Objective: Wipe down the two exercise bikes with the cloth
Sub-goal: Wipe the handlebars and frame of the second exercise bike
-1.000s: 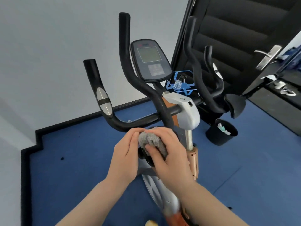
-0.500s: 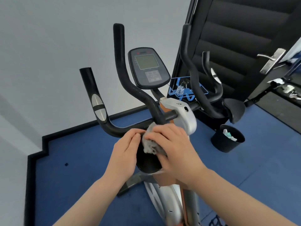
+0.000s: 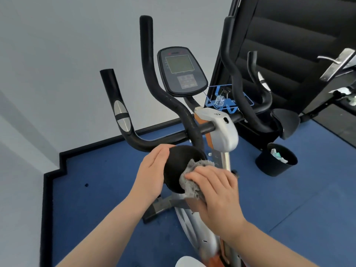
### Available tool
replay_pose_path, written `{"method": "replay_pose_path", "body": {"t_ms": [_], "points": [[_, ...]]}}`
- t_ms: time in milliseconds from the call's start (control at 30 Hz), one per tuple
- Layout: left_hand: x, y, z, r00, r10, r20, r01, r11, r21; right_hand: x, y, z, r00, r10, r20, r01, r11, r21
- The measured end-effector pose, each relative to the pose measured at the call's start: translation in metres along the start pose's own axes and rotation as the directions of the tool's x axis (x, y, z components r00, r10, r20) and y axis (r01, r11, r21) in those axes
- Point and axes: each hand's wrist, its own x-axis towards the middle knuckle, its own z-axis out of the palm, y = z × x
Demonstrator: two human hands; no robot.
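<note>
**Head view: cloth worked around the elbow pad**

Head camera looked down on the near exercise bike (image 3: pixel 215 132). The left hand (image 3: pixel 152 174), fingers straight, steadied the round black elbow pad (image 3: pixel 181 160) from its left side. The right hand (image 3: pixel 217 191) pressed the grey cloth (image 3: pixel 192 180) against the pad's right edge, fingers spread flat over the bunched fabric. Compared with a second earlier, the cloth had slid off the top toward the lower right, baring most of the pad's face. That suggested this pad was nearly done. The handlebars (image 3: pixel 154 78), console (image 3: pixel 182 71) and the second bike (image 3: pixel 240 89) behind looked untouched, so much wiping likely remained.
</note>
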Motion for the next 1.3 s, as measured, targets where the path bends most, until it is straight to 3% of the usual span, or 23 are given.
{"method": "replay_pose_path", "body": {"t_ms": [100,200,300,400,500,600,767,1100,1233,1300], "points": [[-0.004,0.000,0.003,0.998,0.020,-0.054,-0.022,0.999,-0.030,0.031,-0.019,-0.009,0.989,0.145,-0.013,-0.140,0.975,0.175],[-0.008,-0.004,0.006,0.994,0.030,-0.107,-0.030,1.000,-0.004,0.051,-0.043,0.001,0.947,0.320,0.032,-0.295,0.824,0.483],[-0.014,-0.003,0.007,0.991,-0.047,-0.126,0.035,0.995,-0.095,0.033,-0.049,0.008,0.948,0.311,0.075,-0.291,0.742,0.604],[-0.016,0.002,0.007,0.989,-0.059,-0.132,0.051,0.997,-0.063,0.011,-0.018,-0.014,0.984,0.086,0.158,-0.157,0.839,0.521],[-0.015,0.008,0.007,0.991,-0.012,-0.136,0.019,0.999,0.048,0.017,0.008,-0.034,0.995,-0.088,0.052,0.068,0.948,0.311],[-0.015,0.010,0.012,0.992,0.027,-0.127,-0.007,0.988,0.152,0.039,0.016,-0.029,0.990,0.089,-0.105,-0.061,0.968,0.245],[-0.016,0.009,0.013,0.992,0.029,-0.123,0.002,0.971,0.238,0.006,0.003,-0.008,0.878,0.451,-0.162,-0.336,0.820,0.463],[-0.019,0.006,0.022,0.975,0.028,-0.220,0.007,0.988,0.153,0.026,-0.005,-0.010,0.817,0.560,-0.136,-0.370,0.690,0.622],[-0.021,0.007,0.021,0.975,0.065,-0.211,-0.004,0.960,0.281,0.004,0.004,-0.019,0.780,0.625,-0.031,-0.427,0.567,0.704],[-0.022,0.011,0.019,0.966,0.158,-0.204,-0.060,0.907,0.416,0.014,0.020,-0.027,0.782,0.622,-0.039,-0.411,0.562,0.717]]}}
